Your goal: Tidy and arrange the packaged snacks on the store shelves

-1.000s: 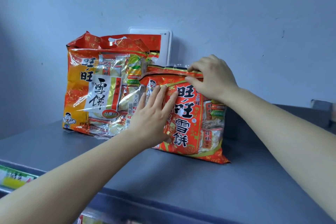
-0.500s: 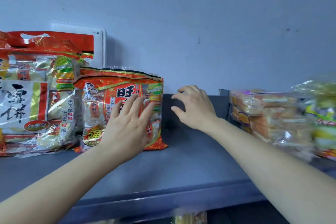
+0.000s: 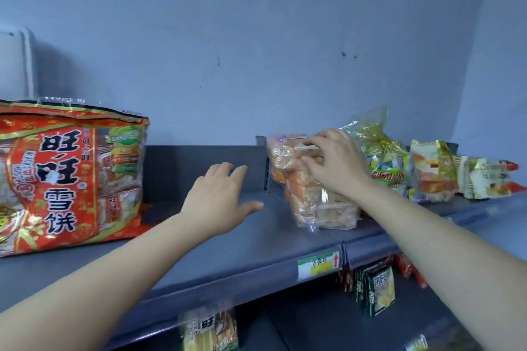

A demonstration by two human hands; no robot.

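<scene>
A clear bag of orange crackers [image 3: 316,202] stands on the grey top shelf [image 3: 256,248], right of centre. My right hand [image 3: 333,165] reaches over its upper part, fingers curled onto the top of the bag. My left hand [image 3: 219,199] hovers above the bare shelf to the left of that bag, fingers loosely extended, holding nothing. A big red rice-cracker bag [image 3: 71,179] stands upright at the far left, apart from both hands.
Right of the clear bag lie a gold-and-green snack bag [image 3: 382,157] and more packets [image 3: 433,171] along the shelf. A dark upright divider [image 3: 263,162] stands behind the clear bag. A price tag [image 3: 318,265] hangs on the shelf edge; dark packets [image 3: 373,288] sit below.
The view has swung right. Both hands left the red bag: my left hand lifted off it and moved right, my right hand reached to the clear cracker bag.
</scene>
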